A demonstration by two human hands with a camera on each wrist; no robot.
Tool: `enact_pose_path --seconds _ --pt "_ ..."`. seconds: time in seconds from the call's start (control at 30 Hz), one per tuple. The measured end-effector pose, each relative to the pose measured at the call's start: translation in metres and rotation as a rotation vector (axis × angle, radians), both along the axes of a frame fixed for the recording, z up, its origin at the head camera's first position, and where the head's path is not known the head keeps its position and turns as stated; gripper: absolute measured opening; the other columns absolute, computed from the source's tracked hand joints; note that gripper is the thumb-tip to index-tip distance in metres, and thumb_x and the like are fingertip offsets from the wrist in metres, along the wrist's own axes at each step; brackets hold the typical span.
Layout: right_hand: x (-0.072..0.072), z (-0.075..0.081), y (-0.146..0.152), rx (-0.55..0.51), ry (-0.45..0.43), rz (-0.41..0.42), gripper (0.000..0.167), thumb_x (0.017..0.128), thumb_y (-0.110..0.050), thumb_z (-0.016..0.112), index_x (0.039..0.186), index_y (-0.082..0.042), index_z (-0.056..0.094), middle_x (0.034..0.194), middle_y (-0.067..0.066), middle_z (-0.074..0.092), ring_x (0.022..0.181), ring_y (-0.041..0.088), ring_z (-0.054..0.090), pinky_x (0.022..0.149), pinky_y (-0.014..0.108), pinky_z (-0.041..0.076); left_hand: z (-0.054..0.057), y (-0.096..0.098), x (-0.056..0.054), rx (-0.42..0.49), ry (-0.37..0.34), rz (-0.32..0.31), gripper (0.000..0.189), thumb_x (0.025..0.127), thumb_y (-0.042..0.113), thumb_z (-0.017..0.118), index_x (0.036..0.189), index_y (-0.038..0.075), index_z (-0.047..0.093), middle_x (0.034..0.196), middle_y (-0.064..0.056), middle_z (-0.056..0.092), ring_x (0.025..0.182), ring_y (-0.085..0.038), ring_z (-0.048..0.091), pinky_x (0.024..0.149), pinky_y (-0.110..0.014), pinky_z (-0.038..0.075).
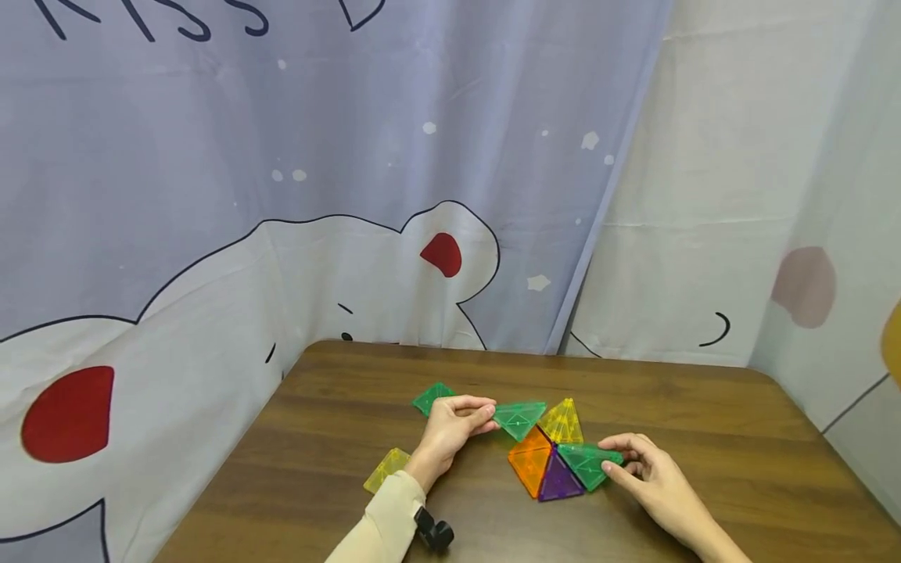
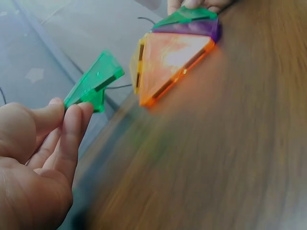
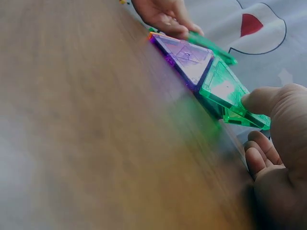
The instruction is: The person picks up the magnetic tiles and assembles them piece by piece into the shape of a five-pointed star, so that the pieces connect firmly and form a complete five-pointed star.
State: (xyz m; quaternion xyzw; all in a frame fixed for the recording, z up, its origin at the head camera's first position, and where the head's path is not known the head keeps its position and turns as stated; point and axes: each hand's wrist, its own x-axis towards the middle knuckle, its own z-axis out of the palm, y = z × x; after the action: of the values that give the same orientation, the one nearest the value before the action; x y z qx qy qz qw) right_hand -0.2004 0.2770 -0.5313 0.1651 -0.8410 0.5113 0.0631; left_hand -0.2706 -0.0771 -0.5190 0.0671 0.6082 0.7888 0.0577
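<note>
My left hand (image 1: 450,434) pinches a green triangular magnetic tile (image 1: 519,421) between thumb and fingers; in the left wrist view this green tile (image 2: 98,79) is raised off the tabletop. My right hand (image 1: 651,477) grips the outer corner of another green triangular tile (image 1: 586,464). In the right wrist view the thumb lies on top of that tile (image 3: 223,88). Its side meets a purple triangular tile (image 1: 559,481). Orange tile (image 1: 528,465) and yellow tile (image 1: 563,422) sit around the same middle point, forming a fan-like cluster. Whether the left tile touches the cluster I cannot tell.
Beyond my left hand lies a loose green tile (image 1: 431,397), partly hidden. A yellow tile (image 1: 387,469) rests left of my forearm, partly covered. The wooden table (image 1: 338,391) ends at a printed curtain (image 1: 380,274) behind.
</note>
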Motion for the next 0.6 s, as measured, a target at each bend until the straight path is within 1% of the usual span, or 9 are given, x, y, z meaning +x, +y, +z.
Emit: enact_pose_path --seconds 0.17,0.27,0.37,0.47,0.6 --pt "-0.008 -0.001 0.004 -0.005 0.024 0.015 0.026 0.107 -0.016 0.077 0.132 -0.012 0.074 0.121 0.011 0.068 0.084 0.015 0.065 0.062 0.030 0.056 0.000 -0.014 0.004 -0.070 0.024 -0.040 0.032 0.103 -0.003 0.077 0.129 -0.019 0.071 0.109 -0.019 0.083 0.081 -0.014 0.082 0.084 -0.029 0.067" --pt "-0.013 -0.002 0.005 -0.017 0.038 0.028 0.027 0.108 -0.015 0.076 0.134 -0.008 0.074 0.124 0.010 0.070 0.087 0.014 0.066 0.062 0.031 0.056 -0.001 -0.017 0.004 -0.114 0.052 -0.068 0.028 0.103 -0.004 0.076 0.126 -0.018 0.074 0.111 -0.019 0.083 0.081 -0.014 0.081 0.084 -0.029 0.067" --pt "-0.018 -0.004 0.005 -0.032 0.034 0.037 0.029 0.109 -0.014 0.074 0.137 -0.007 0.073 0.126 0.009 0.072 0.091 0.014 0.068 0.066 0.031 0.059 -0.003 -0.016 0.004 -0.152 0.082 -0.087 0.024 0.103 -0.004 0.076 0.123 -0.016 0.076 0.110 -0.020 0.083 0.081 -0.015 0.081 0.083 -0.030 0.067" --pt "-0.021 -0.005 0.004 -0.038 0.029 0.051 0.030 0.110 -0.014 0.073 0.138 -0.007 0.072 0.127 0.010 0.074 0.094 0.015 0.070 0.070 0.031 0.060 -0.004 -0.014 0.004 -0.178 0.109 -0.091 0.021 0.103 -0.004 0.076 0.121 -0.015 0.078 0.110 -0.021 0.083 0.080 -0.015 0.080 0.082 -0.031 0.067" --pt "-0.024 -0.003 0.003 -0.031 0.022 0.071 0.033 0.110 -0.014 0.072 0.142 -0.007 0.070 0.123 0.012 0.074 0.092 0.017 0.070 0.070 0.032 0.060 -0.004 -0.011 0.003 -0.217 0.134 -0.071 0.018 0.103 -0.002 0.076 0.118 -0.011 0.081 0.109 -0.020 0.083 0.079 -0.015 0.080 0.082 -0.031 0.067"
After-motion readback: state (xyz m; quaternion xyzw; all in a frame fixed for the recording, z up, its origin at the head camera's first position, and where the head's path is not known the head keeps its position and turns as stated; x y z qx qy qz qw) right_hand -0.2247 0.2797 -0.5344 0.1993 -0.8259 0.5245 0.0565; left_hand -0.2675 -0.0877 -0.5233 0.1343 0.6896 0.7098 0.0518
